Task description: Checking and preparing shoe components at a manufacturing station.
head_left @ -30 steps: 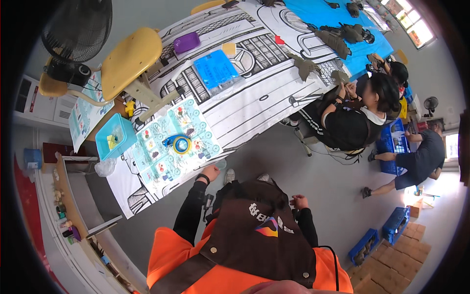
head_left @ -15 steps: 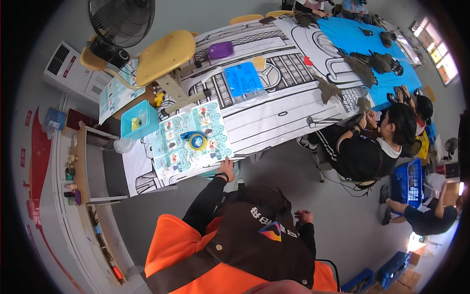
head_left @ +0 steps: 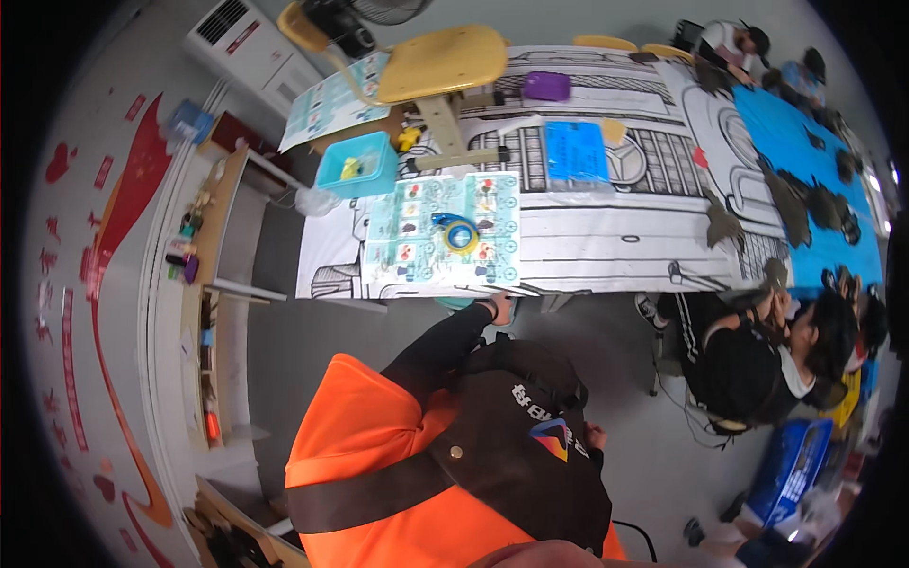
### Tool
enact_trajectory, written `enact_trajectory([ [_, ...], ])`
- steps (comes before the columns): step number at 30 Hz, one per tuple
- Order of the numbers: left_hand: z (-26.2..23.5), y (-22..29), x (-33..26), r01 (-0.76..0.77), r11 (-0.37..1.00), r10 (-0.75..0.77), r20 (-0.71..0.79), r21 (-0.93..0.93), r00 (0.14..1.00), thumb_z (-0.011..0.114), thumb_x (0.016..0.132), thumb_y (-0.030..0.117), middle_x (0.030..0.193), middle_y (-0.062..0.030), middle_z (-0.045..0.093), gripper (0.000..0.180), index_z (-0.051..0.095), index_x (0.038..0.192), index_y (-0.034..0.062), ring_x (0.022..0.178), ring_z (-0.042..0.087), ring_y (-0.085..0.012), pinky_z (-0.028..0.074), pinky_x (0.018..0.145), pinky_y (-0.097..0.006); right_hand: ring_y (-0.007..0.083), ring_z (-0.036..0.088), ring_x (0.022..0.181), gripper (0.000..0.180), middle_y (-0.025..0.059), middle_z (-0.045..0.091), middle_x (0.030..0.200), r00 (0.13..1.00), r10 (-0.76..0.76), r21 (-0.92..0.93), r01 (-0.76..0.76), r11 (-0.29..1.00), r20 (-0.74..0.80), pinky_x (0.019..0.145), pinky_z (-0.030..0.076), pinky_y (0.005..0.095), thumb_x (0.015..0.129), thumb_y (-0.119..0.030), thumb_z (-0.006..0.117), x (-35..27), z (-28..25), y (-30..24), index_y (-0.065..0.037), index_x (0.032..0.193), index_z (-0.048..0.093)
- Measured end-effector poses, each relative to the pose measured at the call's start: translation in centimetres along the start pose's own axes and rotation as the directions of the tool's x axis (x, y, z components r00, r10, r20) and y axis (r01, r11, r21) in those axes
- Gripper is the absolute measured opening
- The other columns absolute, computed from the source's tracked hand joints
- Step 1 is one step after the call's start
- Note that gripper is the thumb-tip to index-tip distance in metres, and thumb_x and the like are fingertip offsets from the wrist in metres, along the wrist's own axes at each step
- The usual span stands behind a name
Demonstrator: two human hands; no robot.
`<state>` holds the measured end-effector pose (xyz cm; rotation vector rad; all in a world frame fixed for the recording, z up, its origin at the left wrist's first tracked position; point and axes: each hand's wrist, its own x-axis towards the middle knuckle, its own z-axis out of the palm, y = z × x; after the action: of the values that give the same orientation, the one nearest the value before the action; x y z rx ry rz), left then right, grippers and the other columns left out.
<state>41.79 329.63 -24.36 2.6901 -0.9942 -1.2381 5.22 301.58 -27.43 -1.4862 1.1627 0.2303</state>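
Observation:
My left hand [head_left: 501, 308] is at the front edge of the long table, its arm stretched forward in a black sleeve. Its fingers look loosely extended, and I see nothing in them. Low beside the dark apron [head_left: 511, 417] is my right hand [head_left: 595, 435], mostly hidden, so its fingers cannot be made out. Closest to my left hand on the table lies a printed sheet [head_left: 398, 256] in pale teal with small pictures. On that sheet rests a blue tape dispenser [head_left: 447, 221] with a yellowish roll.
A turquoise bin [head_left: 357, 180], a yellow chair [head_left: 445, 64], a blue packet [head_left: 576, 151] and a purple tray [head_left: 547, 86] stand on the table [head_left: 587, 275]. Shelves [head_left: 222, 222] line the left side. A seated co-worker [head_left: 748, 369] is at the right, near a blue basket [head_left: 791, 469].
The view has turned left, so the table and people sit farther right. My left hand has slipped from the tabletop to its edge. My right hand has dropped behind the apron.

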Motion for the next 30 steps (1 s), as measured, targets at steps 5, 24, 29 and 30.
enact_trajectory([
  [5, -1.5, 0.8, -2.6, 0.059, 0.984, -0.063, -0.017, -0.169, 0.998, 0.056, 0.079, 0.034, 0.108, -0.0168, 0.059, 0.043, 0.059, 0.108, 0.0033, 0.102, 0.055, -0.0315, 0.045, 0.084, -0.041, 0.0167, 0.057, 0.055, 0.016, 0.0080, 0.060, 0.066, 0.996, -0.054, -0.130, 0.063, 0.989, 0.071, 0.049, 0.045, 0.0295, 0.083, -0.017, 0.060, 1.2, -0.6, -1.6, -0.002, 0.083, 0.056],
  [24, -9.8, 3.1, -10.0, -0.594, 0.625, 0.338, -0.510, -0.507, 0.791, 0.068, 0.073, 0.024, 0.081, -0.0078, 0.066, 0.033, 0.060, 0.098, 0.0047, 0.074, 0.063, -0.0232, 0.048, 0.065, -0.033, 0.0155, 0.060, 0.067, 0.017, 0.0124, 0.064, 0.081, 0.640, -0.225, -0.108, 0.437, 0.893, 0.734, 0.061, 0.045, 0.0242, 0.085, -0.005, 0.053, -4.5, 14.8, -33.8, -0.001, 0.100, 0.047],
  [29, -9.6, -0.3, -12.1, -0.636, 0.589, 0.288, -0.606, -0.499, 0.742, 0.069, 0.072, 0.028, 0.076, -0.0083, 0.066, 0.023, 0.066, 0.083, 0.0084, 0.071, 0.064, -0.0215, 0.048, 0.063, -0.031, 0.0162, 0.060, 0.069, 0.015, 0.0134, 0.064, 0.082, 0.516, -0.250, -0.043, 0.490, 0.870, 0.819, 0.062, 0.046, 0.0252, 0.086, -0.004, 0.052, -5.8, 18.7, -35.3, -0.001, 0.099, 0.047],
  [30, -9.5, -0.9, -12.5, -0.610, 0.608, 0.285, -0.578, -0.507, 0.764, 0.069, 0.072, 0.028, 0.076, -0.0083, 0.066, 0.023, 0.066, 0.083, 0.0084, 0.071, 0.064, -0.0215, 0.048, 0.063, -0.031, 0.0154, 0.060, 0.069, 0.015, 0.0132, 0.064, 0.082, 0.495, -0.219, -0.042, 0.464, 0.885, 0.841, 0.062, 0.046, 0.0253, 0.086, -0.003, 0.051, -6.0, 19.3, -35.4, -0.001, 0.100, 0.047],
])
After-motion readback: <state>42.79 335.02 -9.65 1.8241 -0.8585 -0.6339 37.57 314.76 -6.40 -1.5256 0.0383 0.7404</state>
